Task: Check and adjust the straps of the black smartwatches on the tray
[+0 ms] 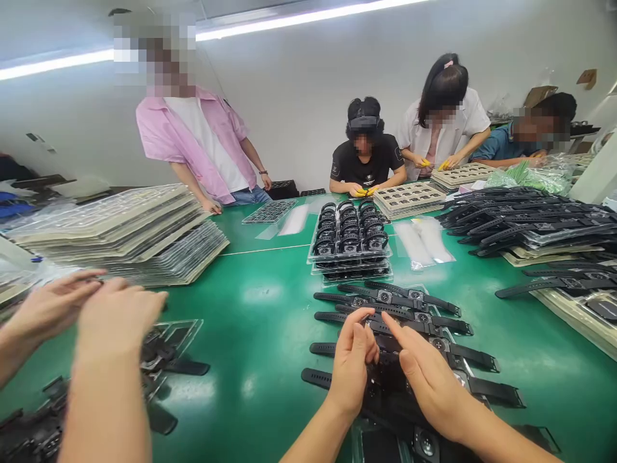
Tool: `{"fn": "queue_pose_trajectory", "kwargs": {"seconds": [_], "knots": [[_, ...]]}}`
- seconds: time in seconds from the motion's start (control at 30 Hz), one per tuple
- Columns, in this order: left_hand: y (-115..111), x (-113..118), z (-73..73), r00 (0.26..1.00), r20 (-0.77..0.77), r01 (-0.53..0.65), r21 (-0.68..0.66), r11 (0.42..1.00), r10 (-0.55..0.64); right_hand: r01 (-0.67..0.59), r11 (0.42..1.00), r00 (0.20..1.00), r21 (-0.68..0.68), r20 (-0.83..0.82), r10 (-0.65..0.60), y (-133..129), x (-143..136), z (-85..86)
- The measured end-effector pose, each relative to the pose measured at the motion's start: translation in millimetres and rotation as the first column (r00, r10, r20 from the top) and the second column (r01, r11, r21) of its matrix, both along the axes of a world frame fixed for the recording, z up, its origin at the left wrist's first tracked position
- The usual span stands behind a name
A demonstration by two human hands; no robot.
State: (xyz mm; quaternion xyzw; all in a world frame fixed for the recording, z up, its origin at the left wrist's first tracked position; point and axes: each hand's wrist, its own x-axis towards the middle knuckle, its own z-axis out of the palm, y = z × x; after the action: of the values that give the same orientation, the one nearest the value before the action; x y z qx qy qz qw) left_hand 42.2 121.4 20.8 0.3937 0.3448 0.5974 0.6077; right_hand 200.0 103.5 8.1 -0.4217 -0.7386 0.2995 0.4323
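Several black watches [409, 299] lie flat, straps stretched out, in a row on the green table [260, 308] in front of me. My left hand [351, 368] is curled over one watch [385, 347] in the middle of that row, fingertips pinching it. My right hand [430, 379] comes in from the right and grips the same watch, with its index finger stretched along the strap. More watches [486, 389] lie under and beside my right wrist, partly hidden by both hands.
A co-worker's two hands [91, 315] work over watches in clear trays [173, 347] at my left. A stack of clear trays [125, 231] stands behind them, a tray stack of looped watches [349, 241] mid-table, watch piles [530, 222] at right. Several people stand or sit at the far side.
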Motion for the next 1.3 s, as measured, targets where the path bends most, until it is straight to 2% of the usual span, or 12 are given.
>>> {"fn": "queue_pose_trajectory", "kwargs": {"seconds": [0.13, 0.3, 0.57, 0.77, 0.9, 0.97, 1.03, 1.1, 1.17, 1.23, 1.3], "knots": [[-5, 4, 0.5, 0.998, 0.049, 0.054, -0.076, 0.996, -0.05, 0.091, 0.987, 0.996, 0.136, -0.01, -0.09, -2, -2, 3.2], [-10, 5, 0.4, 0.997, -0.023, 0.077, -0.084, 0.993, -0.08, 0.107, 0.985, 0.994, 0.135, -0.035, -0.103, 0, -7, 10.3], [-11, 4, -0.7, 0.992, -0.084, 0.094, -0.029, 0.995, -0.096, 0.054, 0.998, 0.993, 0.016, -0.106, -0.052, -1, -10, 7.7], [-8, 0, 2.9, 0.977, -0.183, 0.115, 0.012, 0.993, -0.111, -0.001, 1.0, 0.988, -0.01, -0.157, -0.001, 3, -8, 11.2], [-7, 3, -0.3, 0.97, -0.234, 0.064, -0.008, 0.998, -0.064, -0.05, 0.995, 0.986, -0.091, -0.16, 0.035, 4, -9, 12.0], [-6, 4, -0.5, 0.961, -0.272, 0.051, 0.0, 0.999, -0.049, -0.042, 0.988, 0.981, -0.15, -0.192, 0.013, 3, -10, 10.2], [-6, 3, 1.3, 0.955, -0.292, 0.062, -0.003, 0.998, -0.06, 0.009, 0.981, 0.958, -0.194, -0.28, -0.064, 0, -11, 7.7], [-5, 2, 4.2, 0.958, -0.27, 0.094, -0.023, 0.995, -0.097, 0.029, 0.976, 0.926, -0.217, -0.361, -0.108, -2, -10, 7.1], [-5, 1, 7.0, 0.96, -0.208, 0.182, -0.05, 0.982, -0.189, -0.054, 0.965, 0.923, -0.258, -0.381, -0.05, -2, -7, 10.5], [-6, -1, 8.6, 0.939, -0.119, 0.313, -0.082, 0.946, -0.321, -0.165, 0.922, 0.928, -0.351, -0.373, 0.024, 0, -3, 17.8], [-8, -1, 8.8, 0.91, -0.01, 0.409, -0.14, 0.902, -0.414, -0.196, 0.882, 0.931, -0.428, -0.364, 0.03, 4, 1, 26.8]]}}
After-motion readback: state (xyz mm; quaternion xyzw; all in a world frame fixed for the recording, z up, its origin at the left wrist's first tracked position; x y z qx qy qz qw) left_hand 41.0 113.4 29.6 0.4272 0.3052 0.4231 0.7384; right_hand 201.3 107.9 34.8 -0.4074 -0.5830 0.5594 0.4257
